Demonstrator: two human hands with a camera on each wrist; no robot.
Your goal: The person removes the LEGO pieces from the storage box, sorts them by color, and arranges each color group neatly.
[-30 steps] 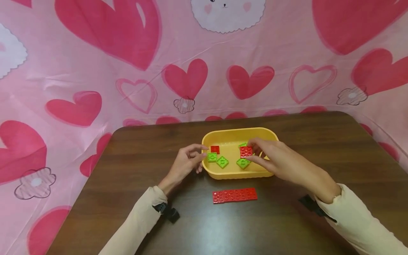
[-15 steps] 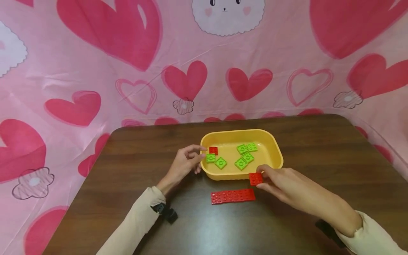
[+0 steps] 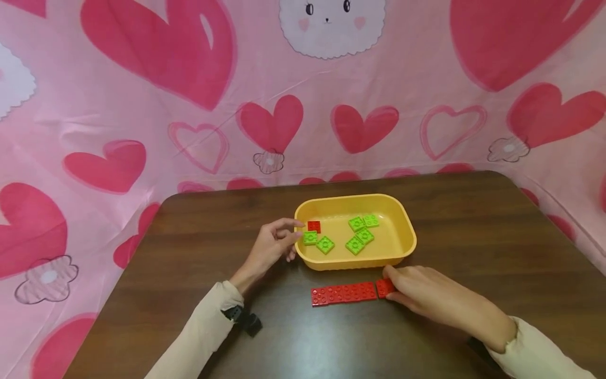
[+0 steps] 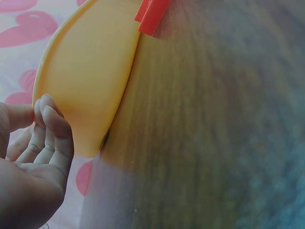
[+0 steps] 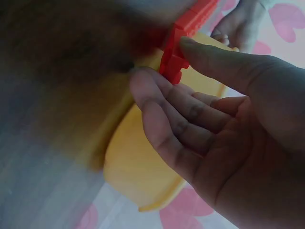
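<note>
Pinching a red brick (image 3: 385, 288), the right hand (image 3: 423, 288) slants forward-left.

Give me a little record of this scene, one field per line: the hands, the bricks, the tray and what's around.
Left hand: grips the left rim of the yellow tray
Right hand: pinches a red brick
Held brick's place: off the right end of the red row, thin gap between
Red row's place: on the brown table, in front of the tray
Tray contents: six green bricks, one small red piece
Backdrop: pink cloth with hearts
</note>
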